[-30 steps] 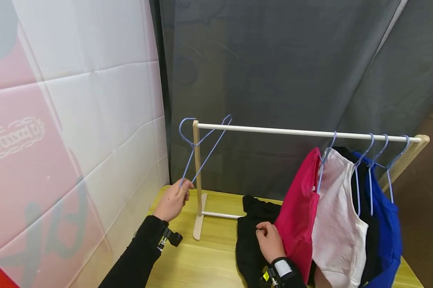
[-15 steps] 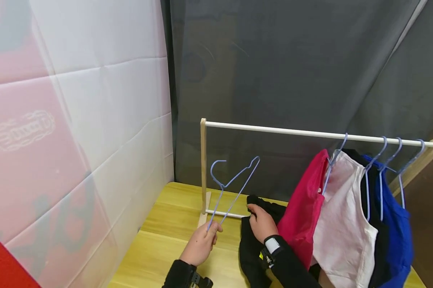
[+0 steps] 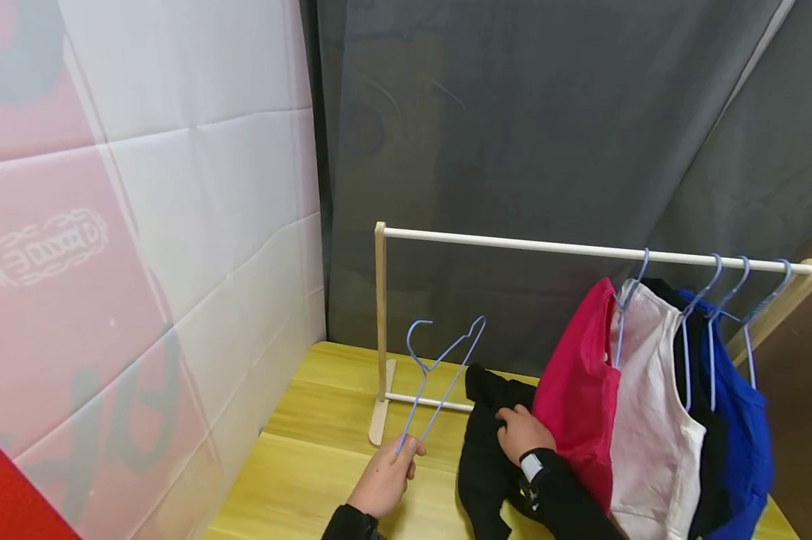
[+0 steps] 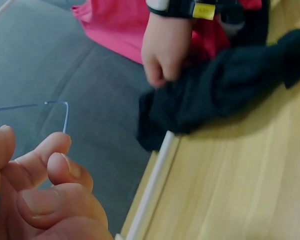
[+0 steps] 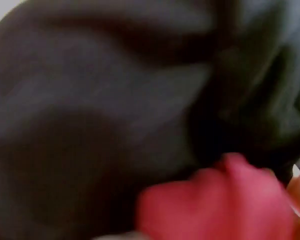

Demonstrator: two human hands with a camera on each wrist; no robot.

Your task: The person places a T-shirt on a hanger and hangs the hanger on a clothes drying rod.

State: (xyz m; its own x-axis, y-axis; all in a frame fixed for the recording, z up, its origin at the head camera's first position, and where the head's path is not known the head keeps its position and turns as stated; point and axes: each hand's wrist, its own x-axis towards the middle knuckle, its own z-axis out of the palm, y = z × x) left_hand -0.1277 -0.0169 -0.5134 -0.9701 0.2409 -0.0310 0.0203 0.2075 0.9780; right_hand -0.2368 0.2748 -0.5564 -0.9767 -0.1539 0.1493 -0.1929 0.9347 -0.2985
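Observation:
Low on the left in the head view, my left hand (image 3: 387, 476) pinches a blue wire hanger (image 3: 413, 409) by its lower end, hook upward. Nothing hangs on that hanger. My right hand (image 3: 525, 433) grips a black garment (image 3: 483, 457) bunched over the table. The garment's exact kind is unclear. In the left wrist view, the right hand's fingers (image 4: 162, 72) curl down into the black cloth. Blurred dark fabric (image 5: 90, 100) fills most of the right wrist view, with pink cloth (image 5: 215, 205) below.
A clothes rack with a white rail (image 3: 513, 244) stands on the yellow wooden table (image 3: 311, 457). On its right side hang a pink garment (image 3: 574, 405), a white top (image 3: 655, 435), a black one and a blue one (image 3: 743, 435). A pale printed sheet (image 3: 210, 187) borders the left.
The left hand has brought the hanger down and right, away from the rack's left post. The right hand has taken hold of the black garment and drawn it together, shifting it slightly right.

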